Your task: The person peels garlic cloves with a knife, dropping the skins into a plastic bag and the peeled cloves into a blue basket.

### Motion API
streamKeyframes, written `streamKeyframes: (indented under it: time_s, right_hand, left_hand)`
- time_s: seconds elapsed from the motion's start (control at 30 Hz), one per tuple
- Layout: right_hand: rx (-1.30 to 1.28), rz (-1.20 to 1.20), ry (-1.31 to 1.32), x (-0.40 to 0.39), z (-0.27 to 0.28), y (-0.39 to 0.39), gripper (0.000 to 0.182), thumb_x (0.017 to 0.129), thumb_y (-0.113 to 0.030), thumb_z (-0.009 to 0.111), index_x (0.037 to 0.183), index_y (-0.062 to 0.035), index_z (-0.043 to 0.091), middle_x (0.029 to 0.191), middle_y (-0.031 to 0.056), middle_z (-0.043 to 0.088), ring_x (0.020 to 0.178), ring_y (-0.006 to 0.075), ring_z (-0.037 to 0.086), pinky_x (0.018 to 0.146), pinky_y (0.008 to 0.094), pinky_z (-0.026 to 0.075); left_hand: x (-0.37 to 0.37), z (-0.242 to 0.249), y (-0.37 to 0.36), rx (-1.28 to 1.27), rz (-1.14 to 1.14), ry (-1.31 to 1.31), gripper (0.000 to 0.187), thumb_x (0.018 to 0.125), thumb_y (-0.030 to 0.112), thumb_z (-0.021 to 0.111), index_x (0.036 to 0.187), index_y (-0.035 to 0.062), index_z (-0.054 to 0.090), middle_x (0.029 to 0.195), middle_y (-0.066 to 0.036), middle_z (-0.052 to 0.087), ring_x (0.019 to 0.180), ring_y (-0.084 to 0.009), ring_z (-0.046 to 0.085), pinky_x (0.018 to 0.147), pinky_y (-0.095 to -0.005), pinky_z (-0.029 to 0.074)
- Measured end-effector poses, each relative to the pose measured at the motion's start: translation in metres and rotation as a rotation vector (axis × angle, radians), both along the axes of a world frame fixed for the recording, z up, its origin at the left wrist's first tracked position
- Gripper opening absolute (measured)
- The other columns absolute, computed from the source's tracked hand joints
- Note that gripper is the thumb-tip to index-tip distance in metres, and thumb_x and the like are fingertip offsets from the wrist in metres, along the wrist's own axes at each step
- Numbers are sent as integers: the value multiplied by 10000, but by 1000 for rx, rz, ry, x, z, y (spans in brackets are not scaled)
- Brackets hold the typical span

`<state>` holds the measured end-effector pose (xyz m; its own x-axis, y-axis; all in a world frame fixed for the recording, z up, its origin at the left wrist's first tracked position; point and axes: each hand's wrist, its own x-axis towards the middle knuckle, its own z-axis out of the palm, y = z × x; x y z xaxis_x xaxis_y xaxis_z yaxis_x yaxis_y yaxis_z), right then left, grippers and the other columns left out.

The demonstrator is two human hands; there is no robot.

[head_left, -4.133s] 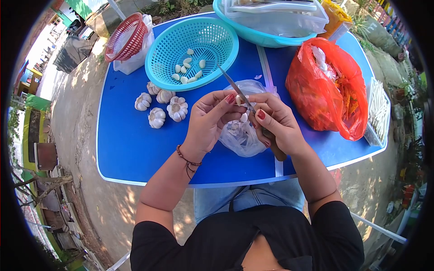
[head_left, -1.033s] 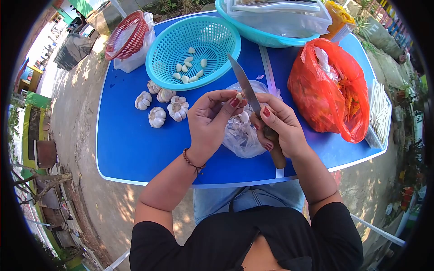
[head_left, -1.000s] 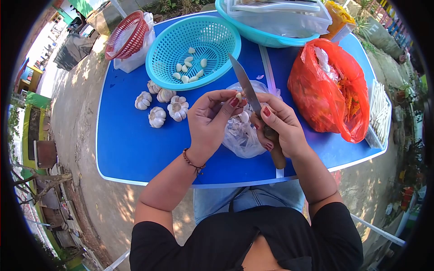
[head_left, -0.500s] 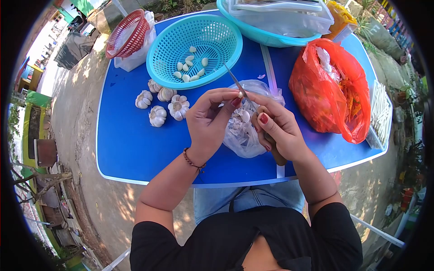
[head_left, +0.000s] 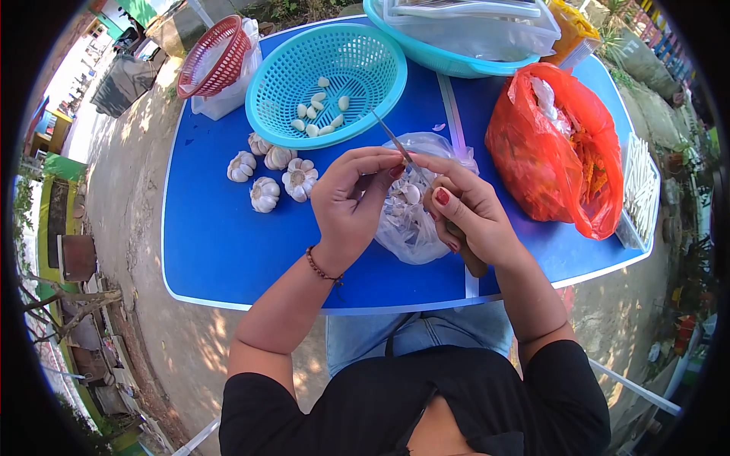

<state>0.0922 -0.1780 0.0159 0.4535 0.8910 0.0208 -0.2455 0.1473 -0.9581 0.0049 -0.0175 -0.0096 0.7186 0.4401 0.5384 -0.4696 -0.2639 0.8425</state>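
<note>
My left hand (head_left: 357, 190) is closed in a pinch around a small garlic clove, mostly hidden by the fingertips. A knife (head_left: 397, 141) is held in my right hand (head_left: 475, 216), its blade pointing up and left past the clove, its brown handle below my palm. Beneath both hands lies a clear plastic bag (head_left: 414, 247) with garlic pieces and skins. Several whole garlic bulbs (head_left: 300, 180) sit on the blue table (head_left: 220, 254) left of my left hand. Several peeled cloves (head_left: 344, 103) rest inside the turquoise basket (head_left: 266, 106) beyond them.
An open red plastic bag (head_left: 525, 159) with orange-red contents stands at the right, beside a container of white sticks (head_left: 640, 186). At the back are a turquoise basin (head_left: 456, 67) holding a clear container and a yellow packet (head_left: 574, 34). A red basket (head_left: 228, 64) is back left.
My hands stay nearly in place, with only a slight shift of the fingers and knife around the clove. Less of the clove shows between the fingertips.
</note>
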Motion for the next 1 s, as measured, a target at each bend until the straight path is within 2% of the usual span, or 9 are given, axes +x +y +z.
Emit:
streamKeyframes:
  time_s: [0.23, 0.4, 0.5, 0.6, 0.7, 0.9, 1.0]
  right_hand:
    - [-79, -85, -177, -3, -3, 1, 390, 970, -192, 477, 1349, -103, 448, 689, -36, 416, 451, 17, 387, 405, 170, 307]
    - [-19, -12, 68, 3, 0, 0, 374, 973, -200, 468, 1330, -92, 453, 697, -19, 428, 443, 29, 408, 387, 172, 325]
    - [11, 13, 208, 4, -1, -1, 363, 976, -205, 456, 1318, -85, 453, 709, -2, 438, 440, 38, 423, 379, 174, 344]
    - [19, 25, 271, 5, 0, -1, 355, 981, -207, 443, 1312, -79, 454, 720, 11, 448, 436, 42, 427, 377, 175, 352]
    - [12, 21, 266, 5, 2, 0, 353, 985, -207, 432, 1312, -77, 453, 725, 15, 454, 433, 43, 427, 378, 174, 353]
    - [16, 26, 239, 3, -1, 1, 358, 983, -205, 438, 1315, -73, 449, 726, 20, 456, 435, 44, 432, 381, 175, 357]
    - [21, 21, 241, 3, -1, 1, 363, 980, -208, 446, 1316, -69, 448, 729, 23, 455, 437, 51, 435, 381, 179, 357]
  left_hand:
    - [2, 0, -4, 28, 70, -28, 178, 809, -148, 583, 945, -57, 655, 976, -111, 644, 869, -149, 648, 756, -239, 546]
    - [1, -2, -1, 116, 62, 12, 153, 836, -129, 569, 976, -77, 604, 1007, -142, 630, 885, -156, 642, 786, -255, 547]
    - [2, -5, -2, -153, -58, 50, 152, 865, -80, 568, 1014, -66, 596, 1019, -139, 636, 893, -157, 645, 784, -256, 548]
    - [1, -3, -3, -316, -126, 99, 177, 883, -37, 570, 1058, -60, 579, 1022, -135, 643, 900, -165, 647, 792, -268, 550]
    - [2, 0, -5, -384, -130, 101, 194, 879, -22, 585, 1070, -55, 575, 1009, -129, 647, 901, -167, 647, 796, -280, 554]
    - [0, -2, -2, -337, -139, 109, 219, 865, -5, 615, 1077, -40, 571, 997, -124, 647, 910, -171, 648, 801, -286, 552]
    - [0, -4, 0, -459, -158, 129, 219, 856, 8, 633, 1065, -30, 575, 1004, -121, 644, 912, -173, 649, 803, -283, 548]
